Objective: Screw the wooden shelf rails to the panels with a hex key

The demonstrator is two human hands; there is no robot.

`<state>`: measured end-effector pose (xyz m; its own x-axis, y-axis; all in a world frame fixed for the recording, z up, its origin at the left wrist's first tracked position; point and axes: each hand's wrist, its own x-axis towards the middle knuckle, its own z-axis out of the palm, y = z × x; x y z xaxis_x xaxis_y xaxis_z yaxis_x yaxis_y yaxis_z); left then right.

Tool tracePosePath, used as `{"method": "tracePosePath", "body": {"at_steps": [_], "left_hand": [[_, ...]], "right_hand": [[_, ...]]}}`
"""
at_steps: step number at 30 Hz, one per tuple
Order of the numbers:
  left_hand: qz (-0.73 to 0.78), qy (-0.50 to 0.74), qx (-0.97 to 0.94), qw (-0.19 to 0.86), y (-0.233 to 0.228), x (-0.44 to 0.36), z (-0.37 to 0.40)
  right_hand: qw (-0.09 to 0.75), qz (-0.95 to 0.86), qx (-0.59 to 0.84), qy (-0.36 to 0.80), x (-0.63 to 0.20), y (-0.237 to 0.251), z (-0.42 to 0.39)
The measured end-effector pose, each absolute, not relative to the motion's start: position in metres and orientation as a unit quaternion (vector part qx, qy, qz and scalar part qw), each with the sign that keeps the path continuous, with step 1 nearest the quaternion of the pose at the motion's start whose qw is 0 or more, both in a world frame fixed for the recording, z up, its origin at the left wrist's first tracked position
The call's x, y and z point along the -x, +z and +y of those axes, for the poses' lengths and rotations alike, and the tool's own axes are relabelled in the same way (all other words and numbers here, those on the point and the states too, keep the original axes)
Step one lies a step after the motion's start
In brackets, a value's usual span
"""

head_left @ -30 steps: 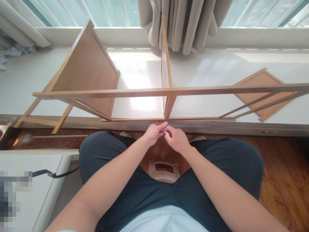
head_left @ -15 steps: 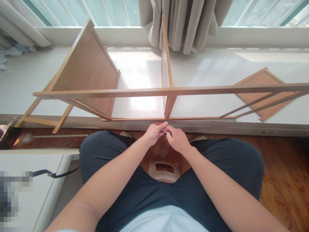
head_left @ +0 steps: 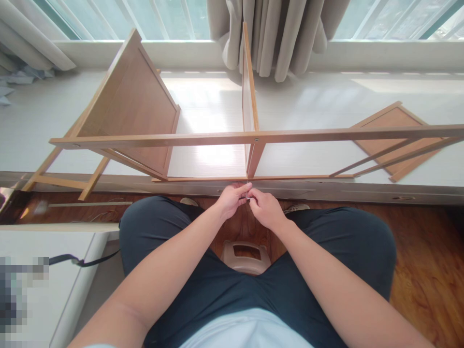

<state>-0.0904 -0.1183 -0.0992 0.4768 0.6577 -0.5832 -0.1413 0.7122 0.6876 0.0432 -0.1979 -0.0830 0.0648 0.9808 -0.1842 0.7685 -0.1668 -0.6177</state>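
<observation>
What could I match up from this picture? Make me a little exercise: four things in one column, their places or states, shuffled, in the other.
Things
1. Small shiny piece
2. Long wooden rail
3. Gathered curtain
4. Trousers

Places or states
A. Hanging in folds by the window
B. Dark, over spread knees
C. At the fingertips, between the left hand and right hand
D. Running crosswise, farther from the person than both hands

Pairs: 1-C, 2-D, 3-A, 4-B
</observation>
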Motion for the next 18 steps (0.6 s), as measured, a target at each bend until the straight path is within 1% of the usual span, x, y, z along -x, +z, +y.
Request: {"method": "tracePosePath", "body": {"at_steps": [18], "left_hand": [[0.449, 0.252, -0.297, 0.804, -0.0982, 0.0898, -0.12]], "right_hand": [[0.182, -0.618, 0.709, 0.287, -0.0406, -0.0818, -0.1975]]}}
